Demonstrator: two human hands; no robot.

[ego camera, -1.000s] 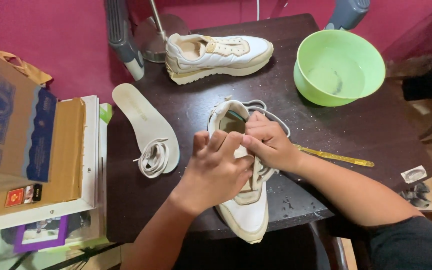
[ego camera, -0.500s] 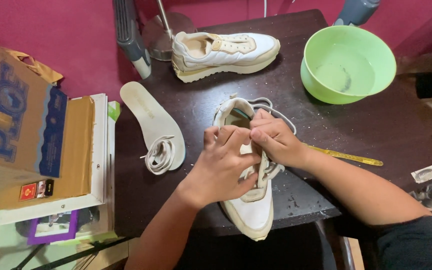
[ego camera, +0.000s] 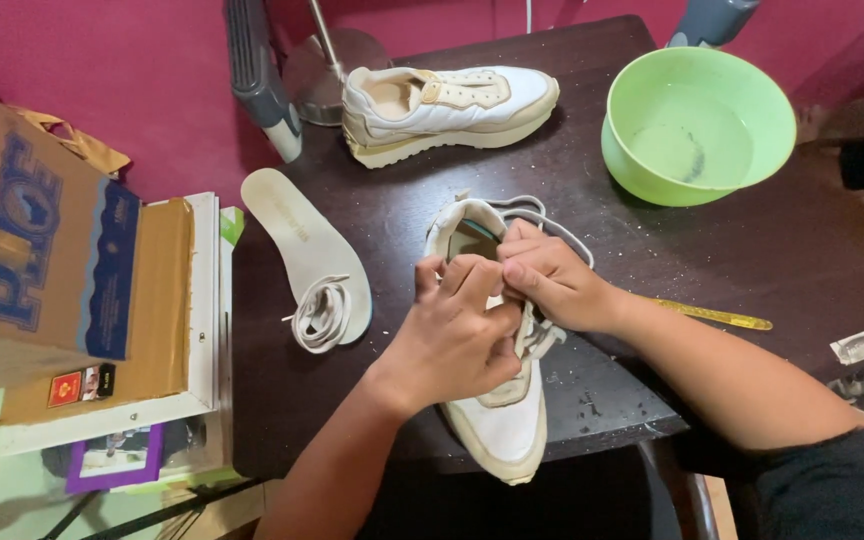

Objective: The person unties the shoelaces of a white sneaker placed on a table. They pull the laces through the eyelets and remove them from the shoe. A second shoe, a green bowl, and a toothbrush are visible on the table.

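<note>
A white and beige sneaker (ego camera: 497, 425) lies on the dark table (ego camera: 712, 260), toe toward me. Both my hands work over its lacing area. My left hand (ego camera: 452, 335) pinches the lace and upper from the left side. My right hand (ego camera: 552, 280) grips the lace (ego camera: 537, 335) from the right, fingers curled, and the two hands touch. Loose lace loops (ego camera: 552, 220) trail off the shoe's heel end. The tongue and eyelets are mostly hidden under my fingers.
A second sneaker (ego camera: 447, 105) lies at the table's back. A white insole (ego camera: 292, 235) with a coiled lace (ego camera: 320, 315) sits left. A green bowl (ego camera: 697, 125) stands back right, a yellow ruler (ego camera: 717, 315) beside my right arm. Boxes (ego camera: 62, 260) are stacked at left.
My hands stay on the sneaker's lacing, shifting only slightly. The view has drifted a little, so everything sits slightly lower and further right.
</note>
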